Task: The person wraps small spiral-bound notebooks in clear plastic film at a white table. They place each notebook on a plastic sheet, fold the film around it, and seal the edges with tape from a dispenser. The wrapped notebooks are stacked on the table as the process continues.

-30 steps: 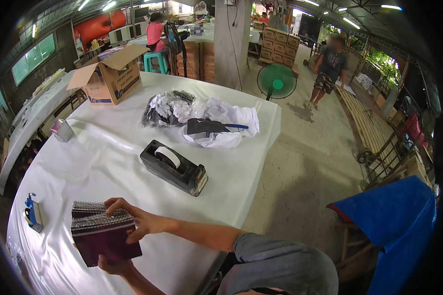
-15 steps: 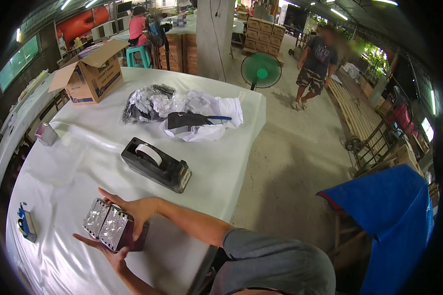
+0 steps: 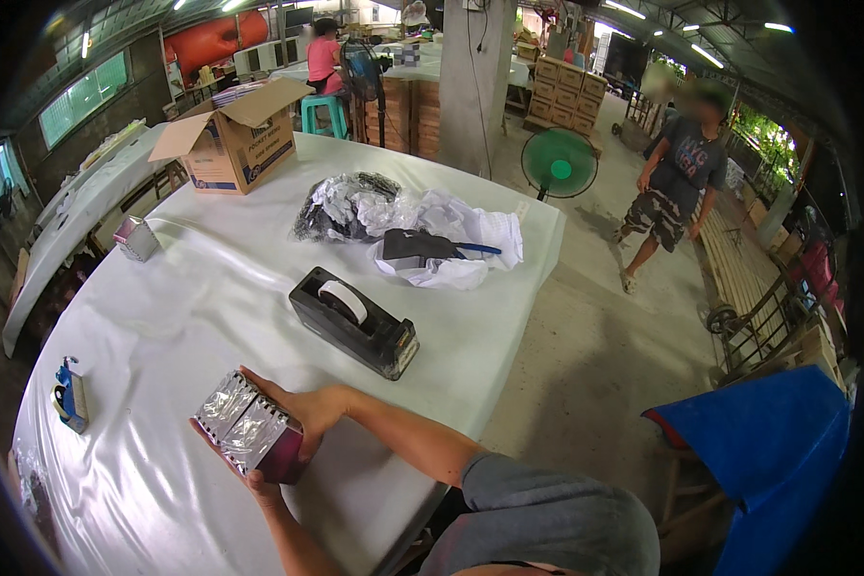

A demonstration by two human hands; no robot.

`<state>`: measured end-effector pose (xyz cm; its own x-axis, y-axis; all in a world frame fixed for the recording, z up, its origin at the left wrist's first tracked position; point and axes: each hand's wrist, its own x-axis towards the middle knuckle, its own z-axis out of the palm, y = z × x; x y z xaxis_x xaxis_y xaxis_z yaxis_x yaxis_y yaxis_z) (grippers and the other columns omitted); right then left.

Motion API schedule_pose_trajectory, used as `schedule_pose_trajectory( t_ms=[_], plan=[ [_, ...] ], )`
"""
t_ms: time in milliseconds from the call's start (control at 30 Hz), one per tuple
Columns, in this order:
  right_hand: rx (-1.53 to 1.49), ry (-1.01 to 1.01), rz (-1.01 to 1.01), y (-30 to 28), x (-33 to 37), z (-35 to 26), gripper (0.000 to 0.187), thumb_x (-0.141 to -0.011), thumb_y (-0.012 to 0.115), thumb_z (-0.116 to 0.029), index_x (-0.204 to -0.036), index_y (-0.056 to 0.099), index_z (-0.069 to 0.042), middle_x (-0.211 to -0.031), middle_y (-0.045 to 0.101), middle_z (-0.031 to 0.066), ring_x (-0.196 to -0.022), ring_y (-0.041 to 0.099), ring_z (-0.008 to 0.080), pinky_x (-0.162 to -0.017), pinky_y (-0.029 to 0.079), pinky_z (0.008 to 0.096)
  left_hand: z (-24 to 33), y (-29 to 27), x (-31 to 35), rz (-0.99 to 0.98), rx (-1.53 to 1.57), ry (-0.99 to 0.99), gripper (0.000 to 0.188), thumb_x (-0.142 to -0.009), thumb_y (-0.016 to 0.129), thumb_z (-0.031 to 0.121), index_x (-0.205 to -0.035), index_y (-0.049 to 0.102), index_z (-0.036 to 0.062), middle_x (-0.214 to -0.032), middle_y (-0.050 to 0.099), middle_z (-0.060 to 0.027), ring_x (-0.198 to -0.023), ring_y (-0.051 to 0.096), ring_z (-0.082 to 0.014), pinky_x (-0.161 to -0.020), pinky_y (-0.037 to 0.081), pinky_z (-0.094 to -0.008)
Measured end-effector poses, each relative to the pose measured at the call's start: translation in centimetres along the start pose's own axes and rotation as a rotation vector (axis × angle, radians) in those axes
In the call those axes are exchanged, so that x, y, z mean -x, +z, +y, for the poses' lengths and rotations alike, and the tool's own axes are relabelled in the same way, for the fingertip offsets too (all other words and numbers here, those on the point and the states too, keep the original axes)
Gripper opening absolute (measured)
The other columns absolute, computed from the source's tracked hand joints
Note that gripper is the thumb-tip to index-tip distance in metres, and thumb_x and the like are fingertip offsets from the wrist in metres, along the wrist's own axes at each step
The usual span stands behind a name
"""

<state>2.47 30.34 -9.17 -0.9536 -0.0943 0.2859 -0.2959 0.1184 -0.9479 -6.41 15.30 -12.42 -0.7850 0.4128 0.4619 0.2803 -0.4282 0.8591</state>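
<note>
Two shrink-wrapped packs of small spiral notebooks (image 3: pixel 250 420) sit side by side at the near left of the table, with shiny wrap on top and a maroon side. My right hand (image 3: pixel 315 415) wraps around their right and far side. Along the near left side, my left hand (image 3: pixel 261 487) presses against them, its fingers partly hidden behind the packs. A black tape dispenser (image 3: pixel 353 322) with a white roll stands just beyond my right hand. To the left lies a smaller blue tape dispenser (image 3: pixel 69 398).
Another small wrapped pack (image 3: pixel 136 238) stands at the table's left edge. Farther back are an open cardboard box (image 3: pixel 240 154) and crumpled plastic wrap (image 3: pixel 346 206). A green fan (image 3: pixel 559 165) stands past the table. A person (image 3: pixel 677 178) walks in the aisle at right.
My view has shifted, so the table appears farther right. My hands have closed in around the notebook packs, where the left fingers were spread before. The person in the aisle has come nearer.
</note>
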Motion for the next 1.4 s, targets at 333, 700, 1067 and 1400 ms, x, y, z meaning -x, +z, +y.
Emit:
schedule_pose_trajectory(
  t_ms=[333,700,1067,1400],
  plan=[
    [0.212,0.051,-0.030,-1.2,-0.5,2.2,0.157,-0.031,0.087,-0.029,-0.143,-0.020,-0.007,-0.151,-0.005,0.0189,-0.141,0.002,0.0315,-0.114,0.012,0.0387,2.3,-6.1,-1.5,-0.651,-0.480,-0.394,0.068,-0.058,0.070,0.037,-0.112,0.052,-0.0005,-0.114,0.054,-0.0141,-0.104,0.052,-0.0268,-0.092,0.040,-0.0403],
    [0.577,-0.037,0.454,-2.1,3.7,-3.1,0.153,-0.044,0.091,-0.037,-0.141,-0.021,-0.001,-0.150,-0.003,0.0240,-0.140,0.008,0.0320,-0.113,0.014,0.0345,1.7,-5.2,-2.0,-0.664,-0.451,-0.491,0.069,-0.047,0.080,0.012,-0.111,0.057,-0.0010,-0.102,0.063,-0.0102,-0.092,0.059,-0.0237,-0.083,0.047,-0.0360],
    [0.178,-0.541,0.678,-5.5,9.1,-15.8,0.151,-0.043,0.092,-0.043,-0.145,-0.019,-0.025,-0.148,0.017,0.0138,-0.131,0.030,0.0272,-0.103,0.032,0.0462,2.2,-5.3,-1.6,-0.608,-0.186,-0.453,0.075,-0.046,0.084,0.017,-0.113,0.055,-0.0012,-0.107,0.061,-0.0083,-0.096,0.058,-0.0213,-0.085,0.047,-0.0337],
    [-0.073,-0.024,0.116,0.8,0.4,2.1,0.148,-0.047,0.089,-0.028,-0.142,-0.022,-0.006,-0.150,0.008,0.0192,-0.139,0.013,0.0273,-0.112,0.015,0.0351,0.3,-5.8,-1.8,-0.632,-0.231,-0.388,0.115,-0.046,0.083,0.023,-0.141,0.020,0.0074,-0.120,0.053,-0.0125,-0.108,0.053,-0.0261,-0.095,0.042,-0.0372]
  ],
)
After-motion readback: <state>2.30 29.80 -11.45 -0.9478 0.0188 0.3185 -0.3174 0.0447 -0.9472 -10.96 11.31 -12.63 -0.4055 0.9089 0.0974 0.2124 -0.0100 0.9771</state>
